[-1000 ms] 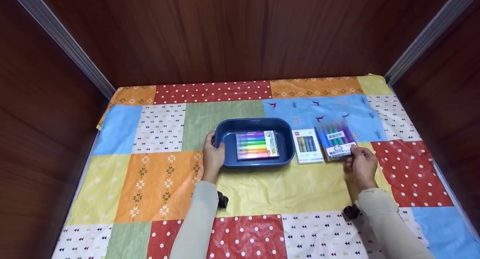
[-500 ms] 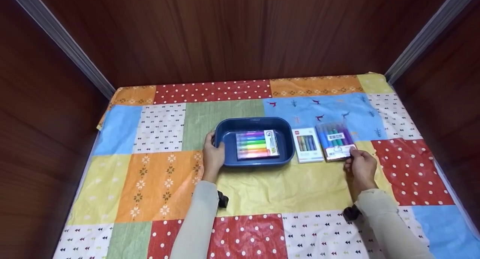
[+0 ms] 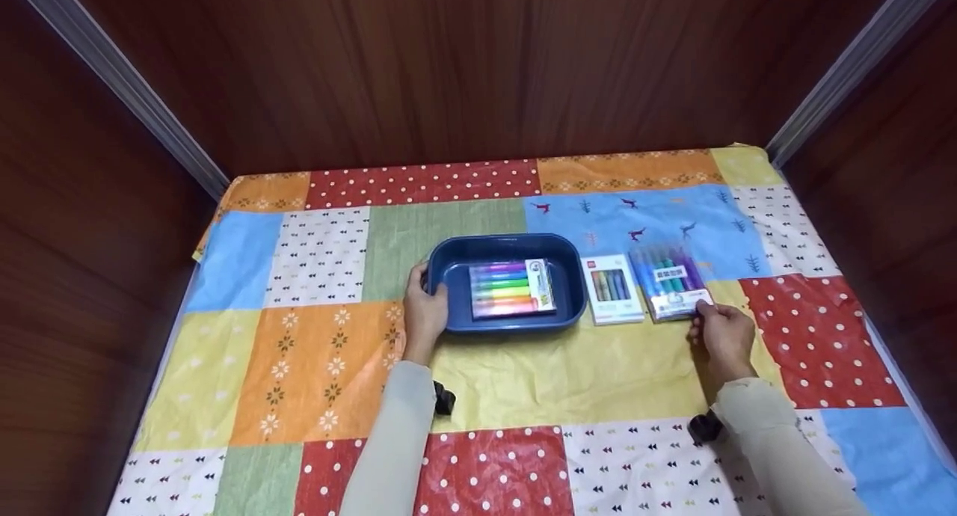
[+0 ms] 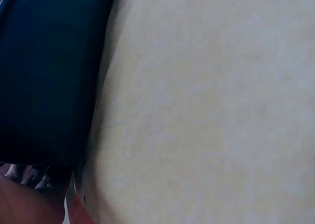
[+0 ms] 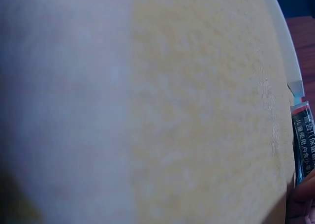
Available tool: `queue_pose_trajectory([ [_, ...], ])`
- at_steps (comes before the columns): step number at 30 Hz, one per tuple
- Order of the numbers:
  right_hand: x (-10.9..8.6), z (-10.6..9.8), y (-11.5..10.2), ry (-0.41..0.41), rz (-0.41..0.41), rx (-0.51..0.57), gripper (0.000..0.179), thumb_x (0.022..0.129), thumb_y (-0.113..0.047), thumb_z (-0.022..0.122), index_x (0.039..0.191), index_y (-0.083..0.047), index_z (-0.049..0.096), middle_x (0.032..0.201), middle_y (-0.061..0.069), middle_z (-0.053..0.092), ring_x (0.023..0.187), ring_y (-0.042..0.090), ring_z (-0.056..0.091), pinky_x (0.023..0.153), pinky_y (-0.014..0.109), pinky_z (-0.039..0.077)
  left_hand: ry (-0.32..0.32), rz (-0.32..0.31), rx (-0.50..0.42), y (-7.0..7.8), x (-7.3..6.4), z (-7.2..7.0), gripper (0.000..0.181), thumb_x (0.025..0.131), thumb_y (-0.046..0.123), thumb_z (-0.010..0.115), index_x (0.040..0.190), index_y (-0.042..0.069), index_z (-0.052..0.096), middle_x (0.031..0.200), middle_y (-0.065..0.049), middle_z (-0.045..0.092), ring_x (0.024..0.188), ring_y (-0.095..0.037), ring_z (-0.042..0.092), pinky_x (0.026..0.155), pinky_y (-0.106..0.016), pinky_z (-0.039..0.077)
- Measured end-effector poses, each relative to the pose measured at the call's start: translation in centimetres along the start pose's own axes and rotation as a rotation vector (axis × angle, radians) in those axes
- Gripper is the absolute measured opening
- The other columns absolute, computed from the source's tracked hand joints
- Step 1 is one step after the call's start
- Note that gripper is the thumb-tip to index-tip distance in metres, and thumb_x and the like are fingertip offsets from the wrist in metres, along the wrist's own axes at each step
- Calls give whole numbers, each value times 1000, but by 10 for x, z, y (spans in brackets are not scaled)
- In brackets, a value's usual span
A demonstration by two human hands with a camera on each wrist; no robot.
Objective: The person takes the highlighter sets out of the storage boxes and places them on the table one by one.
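My left hand [image 3: 426,314] grips the left end of a dark blue plastic basin [image 3: 516,327], thumb over the rim and fingers along the outer wall. Inside the basin lies a clear pack of rainbow-coloured highlighters [image 3: 502,290]. In the head view, my right hand [image 3: 727,338] pinches the near right corner of a clear pack of blue, green and purple markers [image 3: 669,275]. Between that pack and the basin lies a white box [image 3: 614,310] with coloured pens pictured or showing on its front. The right wrist view catches the marker pack's printed end [image 5: 304,135] beside my fingertips.
A patchwork-patterned cloth [image 3: 299,374] covers the table. Dark wooden panels [image 3: 478,67] stand at the back and on both sides, with metal strips [image 3: 127,90] at the corners. The white box sits close against the basin's right end.
The marker pack shifts very slightly with my right hand, and the glare on it changes. My left hand, the basin and the white box stay in place.
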State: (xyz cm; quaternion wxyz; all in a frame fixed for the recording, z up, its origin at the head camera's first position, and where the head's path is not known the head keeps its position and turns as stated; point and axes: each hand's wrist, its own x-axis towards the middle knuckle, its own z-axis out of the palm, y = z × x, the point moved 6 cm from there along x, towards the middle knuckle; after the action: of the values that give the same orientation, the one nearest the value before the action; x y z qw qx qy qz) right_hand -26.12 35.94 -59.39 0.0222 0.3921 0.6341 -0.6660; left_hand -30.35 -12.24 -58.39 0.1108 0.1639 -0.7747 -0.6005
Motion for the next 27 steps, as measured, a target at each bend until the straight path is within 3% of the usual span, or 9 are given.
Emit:
queue_pose_trajectory([
  [6, -3, -2, 1, 16, -40, -48, 19, 98, -26, 61, 106, -13, 50, 62, -5, 61, 49, 6, 58, 47, 26, 53, 3, 3, -9, 0, -1, 1, 41, 90, 0, 57, 130, 4, 58, 134, -22, 64, 127, -34, 60, 108, -46, 47],
  [27, -4, -3, 2, -1, -19, -45, 21, 98, -24, 61, 109, -14, 47, 71, -4, 63, 54, 9, 62, 55, 27, 58, -11, -26, -5, 0, 1, 1, 42, 92, 1, 59, 133, 6, 57, 137, -20, 62, 131, -34, 58, 110, -46, 46],
])
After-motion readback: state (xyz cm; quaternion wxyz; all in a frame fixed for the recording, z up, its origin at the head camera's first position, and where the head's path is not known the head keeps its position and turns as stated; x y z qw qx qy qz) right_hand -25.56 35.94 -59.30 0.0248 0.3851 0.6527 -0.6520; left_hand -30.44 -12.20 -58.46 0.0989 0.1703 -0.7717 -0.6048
